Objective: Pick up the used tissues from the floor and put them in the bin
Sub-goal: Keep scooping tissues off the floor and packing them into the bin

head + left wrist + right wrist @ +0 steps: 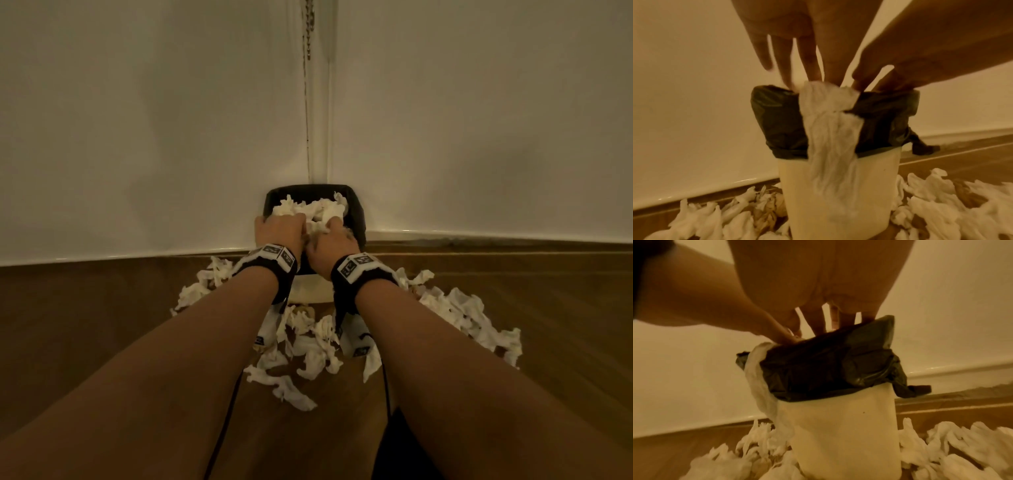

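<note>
Both hands are reaching straight ahead into the mouth of the bin (pixel 356 219), which is standing in the far corner where the two walls are meeting, directly in front of the person.

On the left, the left hand (pixel 279 231) is pointing its fingers (pixel 789 65) down, loosely spread and nearly straight, and their tips are pressing into the tissues in the bin (pixel 308 209); it seems to be pushing them down rather than gripping anything.

In the middle, one long tissue (pixel 830 138) is hanging out over the near rim, its long axis running straight down the front of the bin across the black liner (pixel 774 116). Its top end is lying between the two hands, about equally close to either, so that piece probably needs lifting up and away from the person to go inside.

On the right, the right hand (pixel 334 240) is dipping its fingers (pixel 816 321) behind the liner edge; the tips are hidden, so I cannot tell whether they are gripping anything.

Many more tissues on the floor (pixel 472 315) are lying round the foot of the bin, nearer the person and spreading furthest to the right.

The wrist bands are carrying black-and-white square code marks; no readable words or brands are showing.
</note>
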Demonstrator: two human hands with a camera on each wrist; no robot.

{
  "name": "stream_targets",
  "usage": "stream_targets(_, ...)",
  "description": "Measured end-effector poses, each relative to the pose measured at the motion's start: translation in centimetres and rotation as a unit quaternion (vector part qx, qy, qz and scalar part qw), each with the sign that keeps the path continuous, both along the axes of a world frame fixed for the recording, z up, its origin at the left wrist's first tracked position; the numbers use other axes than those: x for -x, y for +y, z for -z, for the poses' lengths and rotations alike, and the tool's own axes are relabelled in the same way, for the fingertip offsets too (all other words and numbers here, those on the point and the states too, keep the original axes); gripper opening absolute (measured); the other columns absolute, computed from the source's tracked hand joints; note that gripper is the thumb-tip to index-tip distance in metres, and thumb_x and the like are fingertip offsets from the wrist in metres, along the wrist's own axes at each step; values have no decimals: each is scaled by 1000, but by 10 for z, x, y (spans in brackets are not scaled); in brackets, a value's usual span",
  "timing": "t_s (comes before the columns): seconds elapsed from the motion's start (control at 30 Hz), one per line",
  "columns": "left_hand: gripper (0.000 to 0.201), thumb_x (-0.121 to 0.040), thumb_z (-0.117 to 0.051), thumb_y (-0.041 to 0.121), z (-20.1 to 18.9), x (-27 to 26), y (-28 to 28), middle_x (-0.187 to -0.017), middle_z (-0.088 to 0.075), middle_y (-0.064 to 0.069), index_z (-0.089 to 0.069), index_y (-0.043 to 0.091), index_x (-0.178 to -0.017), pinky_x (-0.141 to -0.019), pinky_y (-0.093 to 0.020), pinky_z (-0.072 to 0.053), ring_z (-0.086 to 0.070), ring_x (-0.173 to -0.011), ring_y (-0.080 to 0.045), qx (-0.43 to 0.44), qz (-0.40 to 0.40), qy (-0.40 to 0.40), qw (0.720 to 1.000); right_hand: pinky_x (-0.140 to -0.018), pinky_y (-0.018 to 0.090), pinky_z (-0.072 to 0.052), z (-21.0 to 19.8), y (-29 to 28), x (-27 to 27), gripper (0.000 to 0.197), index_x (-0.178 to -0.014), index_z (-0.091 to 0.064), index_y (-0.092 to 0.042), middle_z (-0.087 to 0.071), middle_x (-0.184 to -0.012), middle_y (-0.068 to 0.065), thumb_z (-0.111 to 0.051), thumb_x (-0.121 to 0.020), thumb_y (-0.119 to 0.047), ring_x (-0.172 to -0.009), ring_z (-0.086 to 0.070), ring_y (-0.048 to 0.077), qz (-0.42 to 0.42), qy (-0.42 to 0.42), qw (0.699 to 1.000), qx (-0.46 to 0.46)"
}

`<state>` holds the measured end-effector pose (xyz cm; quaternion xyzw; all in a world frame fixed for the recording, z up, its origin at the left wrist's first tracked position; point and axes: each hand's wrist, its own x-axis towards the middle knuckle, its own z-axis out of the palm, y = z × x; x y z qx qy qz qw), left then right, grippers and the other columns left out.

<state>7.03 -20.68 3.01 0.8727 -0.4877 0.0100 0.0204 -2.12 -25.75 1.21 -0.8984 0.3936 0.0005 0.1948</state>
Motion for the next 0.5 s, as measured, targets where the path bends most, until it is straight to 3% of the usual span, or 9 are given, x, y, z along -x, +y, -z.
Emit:
stream_targets(0.07,18,-92,-48,30,5,-7,0,-106,-61,-3,-58,22,-104,-102,-42,-31,-52,-109,-26,-32,-20,-1,999,-112,50,-22,6,2,-5,45,-128,-51,-20,-26,-142,10,-36,-92,-42,-118,-45,33,-42,24,998,28)
stream_targets(0.13,19,-92,-49,26,6,-15,-1,-108,-62,-6,-59,19,-106,-93,-38,-41,-55,-105,-26,-55,-20,12,998,-115,53,-3,12,0,-11,51,-135,-45,-28,-25,-147,9,-32,-90,-49,-129,-37,33,-68,60,996,25)
stream_targets(0.2,17,-92,-50,25,3,-18,-3,-101,-65,-4,-62,19,-102,-88,-32,-40,-58,-97,-22,-71,3,-21,997,-113,54,7,16,-3,-16,54,-133,-49,-28,-26,-149,8,-26,-90,-51,-134,-31,32,-72,88,993,10)
stream_targets(0.3,18,-92,-50,23,0,-17,-9,-103,-65,-3,-64,19,-103,-93,-30,-36,-58,-99,-21,-104,29,-39,993,-111,57,11,19,-6,-20,56,-134,-48,-30,-29,-150,8,-19,-90,-49,-139,-24,28,-73,98,992,-6)
stream_targets(0.4,25,-92,-50,17,2,-19,-18,-118,-59,-11,-63,11,-113,-96,-32,-42,-56,-108,-26,-143,13,47,989,-107,63,8,19,-9,-19,56,-145,-26,-30,-38,-147,7,-14,-92,-45,-141,-23,26,-80,101,992,-10)
stream_targets(0.5,37,-94,-49,21,-2,-20,-42,-133,-49,-17,-54,7,-128,-104,-37,-39,-49,-120,-30,-202,-15,105,974,-104,67,11,17,-13,-21,57,-147,-17,-29,-42,-144,8,-13,-92,-42,-139,-27,28,-76,112,991,-20)
